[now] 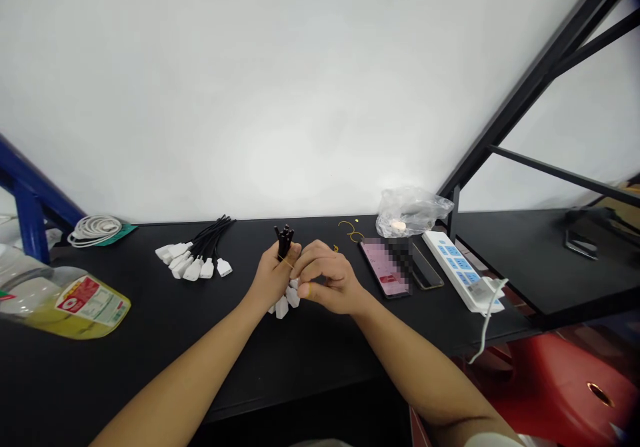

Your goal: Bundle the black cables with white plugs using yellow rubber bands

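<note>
My left hand point(270, 277) is closed around a bundle of short black cables point(285, 239), held upright with the cut-looking ends at the top. White connectors point(283, 306) hang at the bundle's lower end, partly covered by my hands. A thin yellow rubber band point(287, 261) crosses the cables near my left thumb and stretches toward my right hand point(327, 277). The right fingers are pinched on that band, though their tips are partly hidden. To the left, a loose pile of similar black cables point(207, 235) with white connectors lies on the black table point(280, 374).
Loose yellow rubber bands point(356, 236) lie near the wall. To the right are a phone point(377, 267), a second dark phone-like slab point(427, 267), a clear plastic bag point(415, 208) and a white power strip point(457, 267). At left are an oil bottle point(90, 304) and a coiled white cable point(95, 230).
</note>
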Tool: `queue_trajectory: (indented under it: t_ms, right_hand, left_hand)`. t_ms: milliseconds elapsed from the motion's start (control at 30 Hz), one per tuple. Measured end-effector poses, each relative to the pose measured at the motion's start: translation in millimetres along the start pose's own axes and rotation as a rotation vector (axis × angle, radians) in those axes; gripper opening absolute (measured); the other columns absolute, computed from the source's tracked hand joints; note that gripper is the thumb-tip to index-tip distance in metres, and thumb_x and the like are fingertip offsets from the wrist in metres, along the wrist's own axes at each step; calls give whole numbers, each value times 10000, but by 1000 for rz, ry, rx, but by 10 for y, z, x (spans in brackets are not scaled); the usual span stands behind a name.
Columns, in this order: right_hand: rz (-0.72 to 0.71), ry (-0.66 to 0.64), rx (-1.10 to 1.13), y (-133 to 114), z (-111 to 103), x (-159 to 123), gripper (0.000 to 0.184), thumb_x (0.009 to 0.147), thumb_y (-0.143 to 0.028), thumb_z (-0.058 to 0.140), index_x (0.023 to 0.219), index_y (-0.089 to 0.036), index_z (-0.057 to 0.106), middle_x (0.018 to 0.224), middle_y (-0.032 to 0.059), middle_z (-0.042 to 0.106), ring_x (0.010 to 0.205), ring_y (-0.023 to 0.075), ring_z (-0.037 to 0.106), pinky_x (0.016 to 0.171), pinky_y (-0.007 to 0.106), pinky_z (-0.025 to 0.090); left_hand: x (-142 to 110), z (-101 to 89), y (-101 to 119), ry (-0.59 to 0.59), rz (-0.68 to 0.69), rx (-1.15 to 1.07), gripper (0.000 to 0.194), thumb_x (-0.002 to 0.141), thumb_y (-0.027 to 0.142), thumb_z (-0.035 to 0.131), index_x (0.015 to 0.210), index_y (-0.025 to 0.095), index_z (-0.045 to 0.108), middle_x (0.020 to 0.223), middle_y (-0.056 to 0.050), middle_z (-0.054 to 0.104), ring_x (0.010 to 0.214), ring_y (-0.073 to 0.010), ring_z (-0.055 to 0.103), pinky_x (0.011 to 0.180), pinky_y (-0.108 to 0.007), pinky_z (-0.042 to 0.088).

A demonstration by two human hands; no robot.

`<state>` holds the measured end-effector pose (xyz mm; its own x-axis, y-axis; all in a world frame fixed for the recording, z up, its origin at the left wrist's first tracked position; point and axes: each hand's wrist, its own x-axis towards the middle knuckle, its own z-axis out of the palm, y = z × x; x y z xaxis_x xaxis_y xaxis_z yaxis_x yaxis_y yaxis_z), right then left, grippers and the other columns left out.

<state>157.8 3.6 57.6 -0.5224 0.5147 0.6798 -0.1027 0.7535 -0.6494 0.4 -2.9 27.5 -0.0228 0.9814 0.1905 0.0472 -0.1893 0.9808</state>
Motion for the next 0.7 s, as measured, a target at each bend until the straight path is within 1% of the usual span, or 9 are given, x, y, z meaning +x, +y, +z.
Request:
queue_trajectory:
  t_ms: [67,133,200,300,433,500,567,633,700]
  right_hand:
    - [108,88,198,48,23,-7,288,891,-368,674,669,-211,579,718,17,602,685,155,560,711,335,479]
    - [244,286,394,134,41,-8,365,900,-354,645,605,-199,496,650,-13,495,585,119,457,589,280,411]
    - [388,409,595,217,55,-2,414,894,-354,623,574,-199,413,609,-35,405,531,103,367,522,253,353]
    - [607,325,861,291,66,9,393,848,-345,612,582,-210,357,568,-55,350,483,96,310,471,237,335]
    - [792,185,993,311,36,9,226,789,-321,574,619,-195,494,510,-79,310,422,81,274,419,213,317]
    - [790,148,1007,305,2,6,161,766,-300,552,666,-180,589,473,-77,347,399,82,281,398,212,315]
    - [749,178,1015,297,-25,9,170,746,-270,534,780,-173,669,482,-61,473,372,81,275,372,219,315]
    - [714,293,991,294,-30,18,269,740,-234,543,953,-198,704,628,-37,660,349,64,238,343,215,295]
    - [681,450,902,301,-10,27,301,757,-219,603,1041,-246,701,887,-13,764,344,38,221,328,206,280]
  left_hand:
    - [-5,4,-5,1,-31,-18,433,862,588,597,753,174,540,581,41,467,521,-102,447,496,-225,360]
    - [-19,16,-15,-5,-68,-42,403,870,564,599,772,178,534,549,59,433,486,-90,415,474,-215,341]
    - [-41,32,-19,-19,-85,-83,330,866,495,621,810,178,549,547,70,423,469,-80,402,467,-208,339]
    - [-72,55,-13,-45,-55,-146,217,796,362,681,844,174,582,576,69,448,478,-79,432,480,-209,365]
    - [-77,71,-44,31,-16,-184,238,784,377,699,854,177,592,571,69,459,468,-80,440,475,-211,376]
    - [-73,76,-77,92,-30,-205,281,847,450,648,826,180,570,533,80,427,436,-72,398,459,-208,356]
    - [-84,84,-99,102,-32,-173,325,881,495,610,814,181,560,523,78,427,439,-77,400,461,-211,354]
    - [-115,98,-101,63,5,-66,348,892,511,598,799,178,565,542,62,462,467,-88,435,476,-219,363]
    - [-154,117,-88,5,70,62,358,906,508,580,774,175,575,571,42,501,505,-101,470,505,-231,378]
